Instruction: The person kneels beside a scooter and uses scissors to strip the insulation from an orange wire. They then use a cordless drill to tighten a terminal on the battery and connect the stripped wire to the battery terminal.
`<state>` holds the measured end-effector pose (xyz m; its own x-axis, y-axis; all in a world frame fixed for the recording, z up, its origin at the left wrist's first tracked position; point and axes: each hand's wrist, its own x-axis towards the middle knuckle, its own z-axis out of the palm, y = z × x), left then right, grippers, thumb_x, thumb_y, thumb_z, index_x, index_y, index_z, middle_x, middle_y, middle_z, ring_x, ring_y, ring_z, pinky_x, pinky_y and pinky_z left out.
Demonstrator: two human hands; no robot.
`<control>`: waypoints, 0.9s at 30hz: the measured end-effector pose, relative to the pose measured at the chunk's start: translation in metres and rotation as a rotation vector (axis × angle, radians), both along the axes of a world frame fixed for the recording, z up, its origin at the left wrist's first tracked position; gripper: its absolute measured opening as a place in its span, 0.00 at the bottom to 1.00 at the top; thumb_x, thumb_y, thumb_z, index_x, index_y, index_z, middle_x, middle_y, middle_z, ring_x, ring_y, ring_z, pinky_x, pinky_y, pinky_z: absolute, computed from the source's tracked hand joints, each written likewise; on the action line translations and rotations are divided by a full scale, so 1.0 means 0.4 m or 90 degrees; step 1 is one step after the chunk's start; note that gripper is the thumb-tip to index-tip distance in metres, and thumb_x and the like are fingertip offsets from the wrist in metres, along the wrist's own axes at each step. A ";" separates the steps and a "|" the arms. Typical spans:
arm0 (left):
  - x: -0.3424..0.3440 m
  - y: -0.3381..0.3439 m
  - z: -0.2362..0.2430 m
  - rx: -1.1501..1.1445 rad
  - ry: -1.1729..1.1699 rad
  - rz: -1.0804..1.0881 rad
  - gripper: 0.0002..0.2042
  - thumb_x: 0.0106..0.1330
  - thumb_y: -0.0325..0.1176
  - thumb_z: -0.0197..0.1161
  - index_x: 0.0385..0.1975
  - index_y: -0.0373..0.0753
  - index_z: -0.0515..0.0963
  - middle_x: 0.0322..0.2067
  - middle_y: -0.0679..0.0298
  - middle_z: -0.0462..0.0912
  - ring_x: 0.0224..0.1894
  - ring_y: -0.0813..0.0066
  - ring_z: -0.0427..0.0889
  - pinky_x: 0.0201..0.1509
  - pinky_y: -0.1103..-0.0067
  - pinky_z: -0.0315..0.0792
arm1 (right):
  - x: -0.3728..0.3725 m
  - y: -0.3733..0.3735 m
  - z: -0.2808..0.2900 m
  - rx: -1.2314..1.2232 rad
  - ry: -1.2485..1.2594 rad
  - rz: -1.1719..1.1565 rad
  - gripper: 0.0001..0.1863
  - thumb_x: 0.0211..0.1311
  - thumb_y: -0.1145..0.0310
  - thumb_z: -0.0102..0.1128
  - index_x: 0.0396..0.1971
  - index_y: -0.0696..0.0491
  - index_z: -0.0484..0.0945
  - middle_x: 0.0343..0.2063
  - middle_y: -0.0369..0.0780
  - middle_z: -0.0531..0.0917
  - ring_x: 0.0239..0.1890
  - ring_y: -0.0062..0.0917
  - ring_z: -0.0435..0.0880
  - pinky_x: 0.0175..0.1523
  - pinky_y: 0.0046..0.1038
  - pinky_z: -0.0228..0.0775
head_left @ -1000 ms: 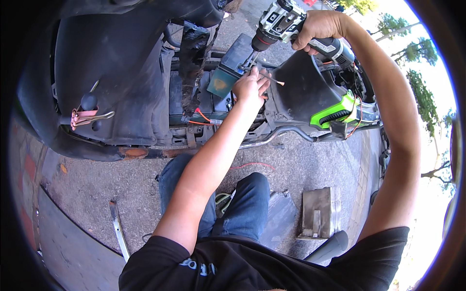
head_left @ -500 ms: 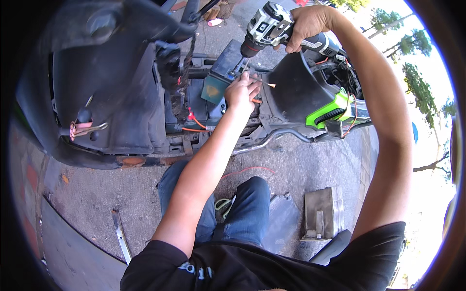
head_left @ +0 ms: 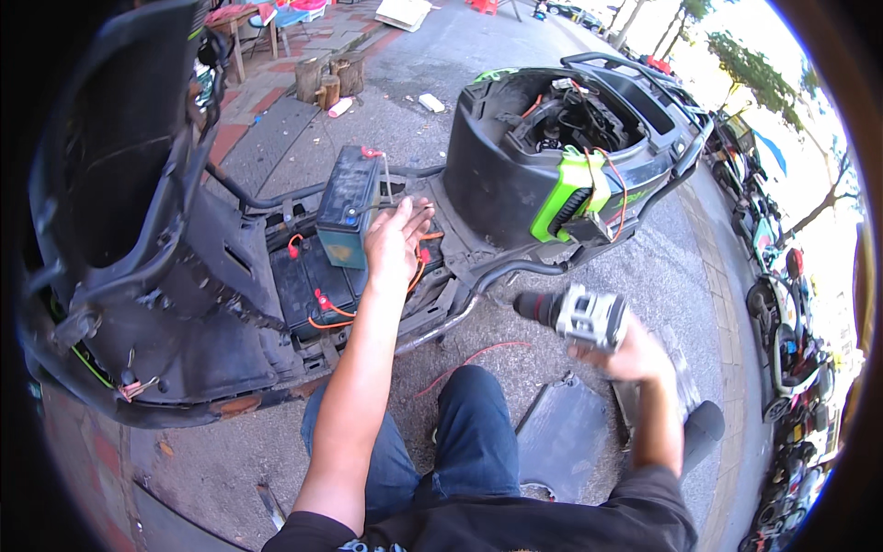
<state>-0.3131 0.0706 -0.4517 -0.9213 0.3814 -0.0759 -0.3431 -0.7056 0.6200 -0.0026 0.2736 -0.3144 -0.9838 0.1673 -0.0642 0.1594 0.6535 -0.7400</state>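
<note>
My right hand [head_left: 636, 351] is wrapped round the grip of a grey and black cordless drill [head_left: 589, 316], held over the pavement with its dark chuck pointing left. My left hand [head_left: 397, 241] is beside a dark battery [head_left: 348, 204] with a blue-green lower side, its fingers partly curled on a thin dark cable [head_left: 372, 209] at the battery's edge. This battery stands tilted above other black batteries [head_left: 317, 276] in the open floor of a scooter [head_left: 478, 156]. Red terminal covers and orange wires show around them.
A green and black box-like part [head_left: 568, 193] with orange wires hangs on the scooter's seat base. A dark flat panel [head_left: 563, 437] lies beside my knee, near a red wire [head_left: 469, 361]. Wood stumps [head_left: 329, 78] stand behind; parked scooters [head_left: 782, 313] line the right.
My right hand has brought the drill away from the battery terminal, down and toward me. My left hand stays at the battery. The head view has shifted, showing more of the street.
</note>
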 end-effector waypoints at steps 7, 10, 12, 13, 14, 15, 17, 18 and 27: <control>0.010 0.015 -0.006 -0.031 0.010 -0.012 0.07 0.75 0.32 0.61 0.44 0.35 0.77 0.46 0.52 0.87 0.49 0.61 0.87 0.53 0.70 0.80 | 0.309 0.019 -0.834 0.190 -0.350 -0.603 0.21 0.55 0.56 0.69 0.33 0.62 0.86 0.34 0.56 0.87 0.41 0.52 0.88 0.48 0.45 0.80; 0.021 0.017 -0.017 -0.087 0.029 0.019 0.05 0.76 0.30 0.58 0.44 0.36 0.77 0.44 0.51 0.87 0.44 0.63 0.88 0.48 0.72 0.82 | 0.403 -0.041 -1.034 0.222 -0.383 -0.579 0.22 0.54 0.59 0.69 0.45 0.59 0.79 0.39 0.54 0.86 0.45 0.48 0.87 0.52 0.45 0.79; 0.025 0.013 -0.021 -0.129 0.054 0.024 0.06 0.76 0.31 0.57 0.43 0.36 0.77 0.44 0.52 0.87 0.44 0.64 0.88 0.48 0.72 0.81 | 0.439 -0.081 -1.124 0.282 -0.440 -0.535 0.23 0.54 0.61 0.70 0.47 0.55 0.77 0.42 0.51 0.85 0.48 0.45 0.86 0.54 0.43 0.78; 0.027 0.011 -0.023 -0.162 0.046 0.027 0.06 0.76 0.31 0.57 0.43 0.36 0.78 0.43 0.52 0.87 0.43 0.64 0.88 0.48 0.73 0.81 | 0.452 -0.096 -1.164 0.324 -0.471 -0.517 0.23 0.53 0.61 0.71 0.46 0.54 0.77 0.43 0.49 0.84 0.49 0.44 0.85 0.56 0.41 0.77; 0.027 0.009 -0.024 -0.169 0.048 0.026 0.07 0.76 0.32 0.57 0.43 0.36 0.78 0.44 0.52 0.87 0.42 0.65 0.88 0.47 0.73 0.80 | 0.468 -0.107 -1.200 0.342 -0.490 -0.484 0.22 0.55 0.61 0.70 0.48 0.52 0.77 0.45 0.49 0.83 0.52 0.42 0.83 0.58 0.39 0.74; 0.025 0.004 -0.023 -0.164 0.062 0.019 0.08 0.76 0.33 0.58 0.44 0.35 0.78 0.45 0.51 0.87 0.44 0.65 0.88 0.51 0.71 0.80 | 0.482 -0.115 -1.236 0.360 -0.483 -0.482 0.19 0.59 0.62 0.66 0.49 0.51 0.77 0.44 0.49 0.83 0.52 0.42 0.82 0.56 0.40 0.73; 0.021 -0.003 -0.024 -0.185 0.102 0.012 0.10 0.76 0.34 0.58 0.46 0.33 0.78 0.46 0.50 0.87 0.47 0.62 0.88 0.54 0.69 0.78 | 0.514 -0.123 -1.308 0.399 -0.506 -0.450 0.14 0.66 0.65 0.57 0.50 0.50 0.76 0.42 0.48 0.83 0.49 0.41 0.83 0.54 0.40 0.74; 0.019 -0.007 -0.023 -0.172 0.106 -0.005 0.11 0.76 0.35 0.59 0.47 0.33 0.78 0.47 0.49 0.87 0.49 0.60 0.87 0.56 0.69 0.78 | 0.532 -0.128 -1.339 0.399 -0.496 -0.441 0.13 0.68 0.66 0.54 0.50 0.50 0.76 0.41 0.48 0.83 0.48 0.41 0.84 0.53 0.41 0.74; 0.023 -0.042 -0.039 -0.291 0.188 -0.005 0.14 0.79 0.34 0.54 0.51 0.28 0.78 0.46 0.48 0.87 0.43 0.64 0.89 0.46 0.76 0.80 | 0.405 0.032 -1.212 0.247 -0.737 -0.172 0.18 0.47 0.66 0.73 0.41 0.53 0.89 0.50 0.46 0.87 0.55 0.38 0.87 0.55 0.39 0.81</control>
